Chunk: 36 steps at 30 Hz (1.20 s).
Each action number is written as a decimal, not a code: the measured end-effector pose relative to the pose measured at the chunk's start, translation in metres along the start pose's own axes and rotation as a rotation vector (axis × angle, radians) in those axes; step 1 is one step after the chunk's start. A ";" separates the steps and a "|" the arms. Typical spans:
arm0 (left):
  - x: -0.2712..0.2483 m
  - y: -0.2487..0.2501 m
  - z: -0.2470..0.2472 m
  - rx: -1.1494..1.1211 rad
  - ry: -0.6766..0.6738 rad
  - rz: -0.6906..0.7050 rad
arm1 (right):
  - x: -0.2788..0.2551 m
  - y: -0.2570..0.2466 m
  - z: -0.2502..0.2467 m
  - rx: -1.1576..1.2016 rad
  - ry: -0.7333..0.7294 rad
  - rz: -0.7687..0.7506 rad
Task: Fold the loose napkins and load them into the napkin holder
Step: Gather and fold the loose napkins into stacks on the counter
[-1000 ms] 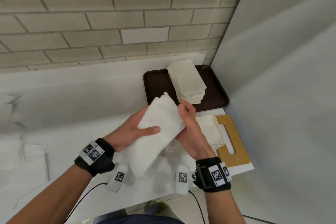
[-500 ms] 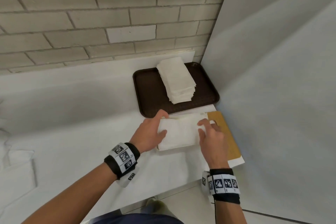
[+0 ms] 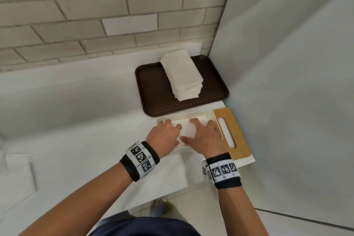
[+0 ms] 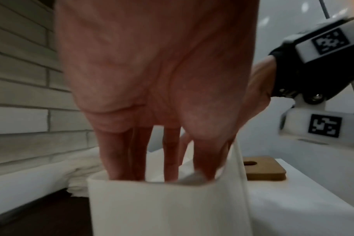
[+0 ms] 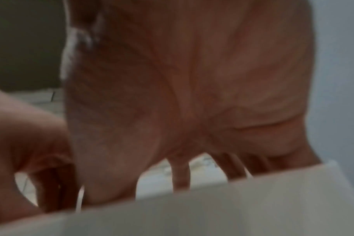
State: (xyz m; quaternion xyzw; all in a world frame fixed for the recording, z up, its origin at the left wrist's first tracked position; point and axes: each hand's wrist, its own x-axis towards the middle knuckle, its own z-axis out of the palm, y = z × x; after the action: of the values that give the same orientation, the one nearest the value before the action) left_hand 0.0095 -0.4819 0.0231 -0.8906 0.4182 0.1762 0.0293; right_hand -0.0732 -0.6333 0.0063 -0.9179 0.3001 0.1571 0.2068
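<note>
The white napkin holder (image 3: 201, 114) lies on the counter just in front of the brown tray. A folded white napkin (image 3: 186, 128) sits inside it. My left hand (image 3: 167, 133) and right hand (image 3: 203, 132) are side by side, both pressing down on that napkin with straight fingers. In the left wrist view my left hand (image 4: 164, 159) reaches straight down past the holder's wall (image 4: 162, 207). The right wrist view is blurred and shows my right hand (image 5: 182, 111) behind the holder's wall (image 5: 232, 199). A stack of folded napkins (image 3: 182, 74) lies on the tray.
The brown tray (image 3: 151, 90) sits in the corner by the brick wall and a grey panel. A wooden board (image 3: 237, 136) with a slot handle lies right of the holder. Loose napkins (image 3: 17, 174) lie at the far left. A flat napkin sheet (image 3: 176, 170) lies under my wrists.
A second ago both hands held a folded napkin up in the air. They brought it down into the holder and now press on it.
</note>
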 end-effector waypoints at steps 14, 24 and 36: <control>0.025 0.008 0.004 0.062 -0.172 -0.001 | 0.002 -0.010 0.006 -0.289 0.107 0.143; -0.108 -0.093 0.004 -0.482 0.443 -0.050 | -0.066 -0.086 -0.003 0.036 0.438 -0.059; -0.329 -0.394 0.131 -0.387 0.264 -0.721 | -0.126 -0.357 0.200 0.154 -0.037 -0.867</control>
State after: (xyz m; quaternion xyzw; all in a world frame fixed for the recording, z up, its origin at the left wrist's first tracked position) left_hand 0.0755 0.0413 -0.0261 -0.9837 0.0398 0.1147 -0.1324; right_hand 0.0162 -0.2151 -0.0129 -0.9378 -0.1059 0.0493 0.3268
